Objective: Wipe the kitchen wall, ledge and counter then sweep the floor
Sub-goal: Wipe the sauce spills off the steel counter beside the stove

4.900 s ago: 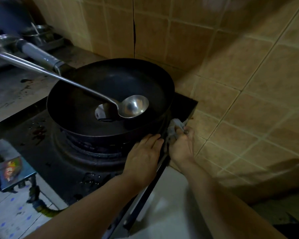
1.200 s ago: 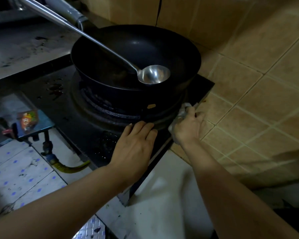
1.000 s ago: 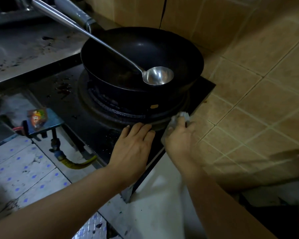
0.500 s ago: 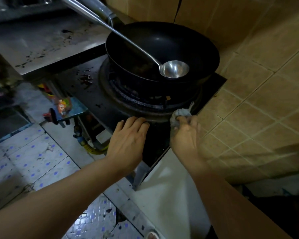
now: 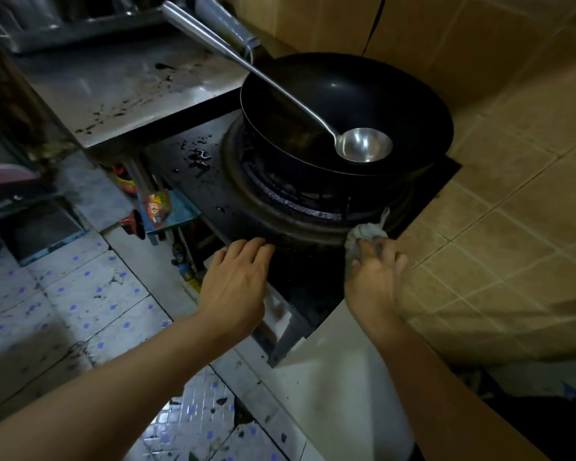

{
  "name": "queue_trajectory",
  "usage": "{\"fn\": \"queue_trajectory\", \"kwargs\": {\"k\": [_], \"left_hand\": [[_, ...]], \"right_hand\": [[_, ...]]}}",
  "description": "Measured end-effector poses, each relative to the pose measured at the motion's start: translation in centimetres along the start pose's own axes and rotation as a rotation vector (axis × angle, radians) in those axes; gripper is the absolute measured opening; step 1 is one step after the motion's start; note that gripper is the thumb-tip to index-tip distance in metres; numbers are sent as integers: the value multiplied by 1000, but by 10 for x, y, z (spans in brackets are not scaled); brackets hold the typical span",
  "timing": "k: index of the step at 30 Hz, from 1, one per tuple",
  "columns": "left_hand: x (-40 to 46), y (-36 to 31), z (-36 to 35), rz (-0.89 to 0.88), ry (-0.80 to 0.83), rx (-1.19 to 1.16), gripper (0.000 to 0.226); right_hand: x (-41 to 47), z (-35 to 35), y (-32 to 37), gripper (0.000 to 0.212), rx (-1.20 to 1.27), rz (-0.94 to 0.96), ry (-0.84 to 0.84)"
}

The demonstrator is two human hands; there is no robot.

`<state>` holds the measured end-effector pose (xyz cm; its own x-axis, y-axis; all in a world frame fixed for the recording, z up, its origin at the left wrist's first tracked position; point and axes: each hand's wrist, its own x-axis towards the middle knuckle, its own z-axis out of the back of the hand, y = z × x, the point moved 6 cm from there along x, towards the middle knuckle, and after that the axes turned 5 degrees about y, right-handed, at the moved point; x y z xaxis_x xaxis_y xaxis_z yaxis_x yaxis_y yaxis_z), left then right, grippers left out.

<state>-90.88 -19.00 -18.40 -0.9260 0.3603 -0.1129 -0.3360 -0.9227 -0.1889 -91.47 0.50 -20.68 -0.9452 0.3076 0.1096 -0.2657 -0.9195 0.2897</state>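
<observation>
Your right hand [image 5: 374, 277] bunches one grey rag [image 5: 366, 232] at the burner ring [image 5: 290, 214], its fingertips hidden in cloth. Your left hand [image 5: 236, 284] lies flat, fingers straight, on the stove just before that ring. One wok [image 5: 346, 104], one ladle [image 5: 363, 144]; the handles run out of view.

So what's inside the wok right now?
A steel ladle lies in the black wok, bowl facing up, handle running out over the rim. The wok's bottom is too dark to tell whether anything else is in it.

black wok [image 5: 373, 94], tan tiled wall [image 5: 512, 161], grey cloth [image 5: 366, 232]
</observation>
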Motion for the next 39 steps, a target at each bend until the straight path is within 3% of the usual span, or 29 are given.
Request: {"fn": "queue_trajectory", "kwargs": {"k": [2,6,12,16,23,30,36,39], "left_hand": [[3,3,-3,25,0,-17,69],[4,0,-11,77,5,-39,70],[6,-1,-7,114,-28,-61,72],[1,8,-10,157,-36,-93,71],[-1,31,-12,220,-48,-110,73],[-5,42,-11,217,-64,-180,75],[2,58,-10,236,-39,-225,75],[3,68,-7,257,-54,-200,75]], "right_hand": [[-5,1,11,38,39,70,-23],[-18,-12,41,57,-4,177,197],[-10,-8,55,42,71,370,241],[-14,-1,44,42,67,299,203],[-6,-27,119,56,52,416,368],[-26,-24,92,53,-7,434,205],[-6,-39,140,60,-5,543,281],[-2,-48,147,61,1,566,226]]}}
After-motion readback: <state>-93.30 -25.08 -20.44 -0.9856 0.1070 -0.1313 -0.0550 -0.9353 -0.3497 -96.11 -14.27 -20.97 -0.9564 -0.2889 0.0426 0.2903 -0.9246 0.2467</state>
